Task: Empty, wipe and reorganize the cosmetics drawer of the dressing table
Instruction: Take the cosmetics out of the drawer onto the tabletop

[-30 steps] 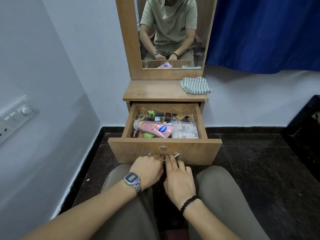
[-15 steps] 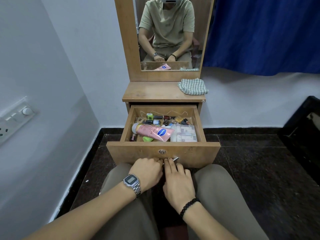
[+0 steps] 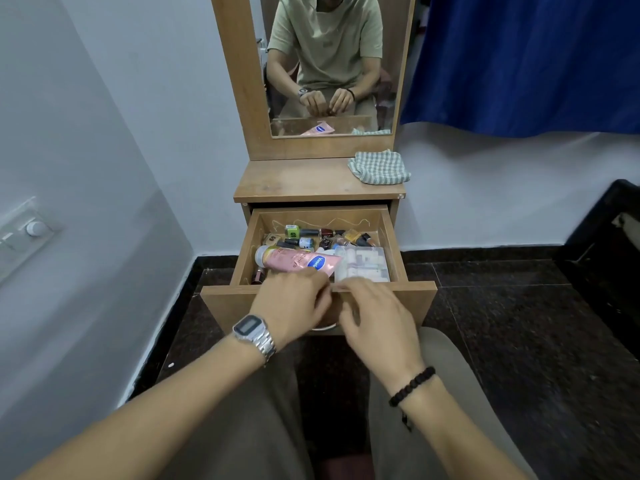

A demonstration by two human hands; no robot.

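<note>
Nearest the camera, two bare forearms reach forward over khaki-trousered knees. The left hand, with a silver digital wristwatch on its wrist, and the right hand, with a black beaded bracelet, hover side by side over the front panel of the pulled-out light-brown wooden drawer; both are motion-blurred, their fingers loosely bent, and neither grip holds anything. The left fingertips sit just at the near edge of a pink Vaseline lotion tube, though I cannot tell whether they touch it. The tube lies flat at the drawer's front, its long axis running left to right, white cap toward the left wall. Beside it on the right lies a clear plastic packet of white items. Behind them a jumble of small nail-polish bottles fills the back, leaving little bare drawer floor. Beyond, the wooden worktop of the dressing table carries a crumpled green-and-white checked cloth at its right rear, with open room to its left. A wood-framed mirror rises behind it. The floor is dark speckled stone; pale walls flank the table, and a blue curtain hangs at right.
</note>
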